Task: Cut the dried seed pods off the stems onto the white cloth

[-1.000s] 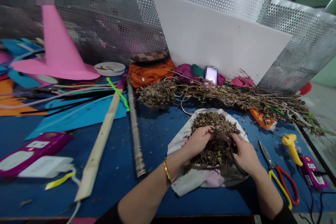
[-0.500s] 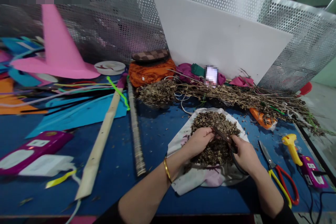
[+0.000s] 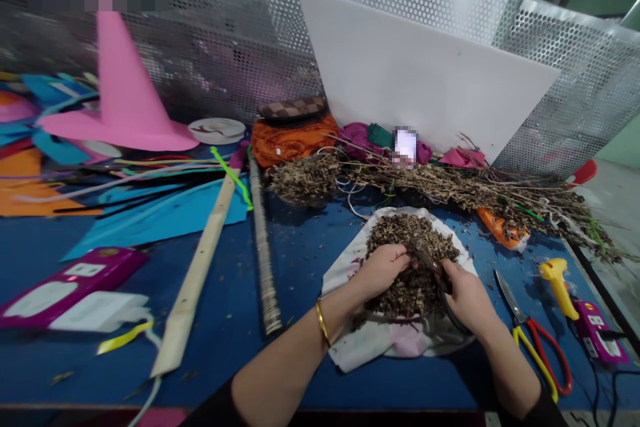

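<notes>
My right hand [image 3: 465, 293] is closed around dark scissors [image 3: 429, 261], whose blades point left over a heap of crumbled dried leaves [image 3: 400, 293]. Close to the blade tips, my left hand [image 3: 387, 270] has its fingers pinched together on what looks like a bit of dried leaves, mostly hidden by the fingers. Under the heap lies a white cloth [image 3: 345, 347] with pinkish stains, spread on the blue table [image 3: 295, 373].
Scissors with red and yellow handles [image 3: 537, 347] and a yellow glue gun [image 3: 555, 280] lie to the right. Bundles of dried stalks [image 3: 450, 190] stretch along the back. Leftward are a bamboo strip [image 3: 200, 273], a thin stick [image 3: 264, 260], a purple power strip [image 3: 75, 280] and a pink pointed hat [image 3: 123, 87].
The view has shifted slightly, so everything appears a little further right. Both hands and the scissors keep nearly the same position over the leaves.
</notes>
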Demonstrator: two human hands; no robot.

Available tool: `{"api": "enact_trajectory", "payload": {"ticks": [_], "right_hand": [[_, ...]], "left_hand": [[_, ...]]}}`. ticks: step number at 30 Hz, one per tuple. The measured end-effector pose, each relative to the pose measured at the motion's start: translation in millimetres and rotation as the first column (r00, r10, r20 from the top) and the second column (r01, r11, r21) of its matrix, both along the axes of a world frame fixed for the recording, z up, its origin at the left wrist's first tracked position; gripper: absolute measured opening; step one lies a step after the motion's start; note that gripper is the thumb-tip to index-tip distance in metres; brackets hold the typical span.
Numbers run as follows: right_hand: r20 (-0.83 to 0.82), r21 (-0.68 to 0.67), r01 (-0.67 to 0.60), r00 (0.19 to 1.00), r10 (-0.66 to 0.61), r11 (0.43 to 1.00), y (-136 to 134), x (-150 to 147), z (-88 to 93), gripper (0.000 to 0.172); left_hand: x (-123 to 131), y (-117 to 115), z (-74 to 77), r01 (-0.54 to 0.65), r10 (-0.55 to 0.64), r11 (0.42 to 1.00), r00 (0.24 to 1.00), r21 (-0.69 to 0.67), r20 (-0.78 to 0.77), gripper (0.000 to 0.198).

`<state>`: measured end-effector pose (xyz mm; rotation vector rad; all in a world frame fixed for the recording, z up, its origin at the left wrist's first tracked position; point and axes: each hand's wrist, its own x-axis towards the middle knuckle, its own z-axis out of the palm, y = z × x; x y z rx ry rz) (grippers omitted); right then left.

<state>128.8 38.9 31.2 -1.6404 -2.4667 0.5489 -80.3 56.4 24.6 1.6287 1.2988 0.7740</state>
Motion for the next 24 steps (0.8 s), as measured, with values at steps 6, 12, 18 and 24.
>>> {"api": "enact_trajectory", "payload": {"ticks": [6,12,18,24], "right_hand": [[-0.029,0.041,-0.011,1.0,0.012,0.999,-1.7,-3.0,1.0,0.038],[0.044,0.022,-0.002,0.999,0.001,1.0,0.1,-1.9,0.1,0.039],[-0.002,0.03,0.004,1.0,-0.004,1.0,2.0,0.2,-5.2,0.032],[-0.103,0.037,0.045,0.994,-0.041,0.998,-2.2,-2.0,5.7,0.04]], "left_hand": [[0.1,-0.2,2.3,0.032,-0.032,0.999,0.999,-0.023,0.024,0.027],[0.1,1.7,-4.0,0.053,-0.053,0.998,0.999,-0.018,0.008,0.027],[-0.3,2.5,-6.2,0.038,-0.035,0.998,0.997,-0.043,0.073,0.028],[1.1,2.5,-0.4,-0.124,0.135,0.991,0.954,-0.057,0.269,0.027]]}}
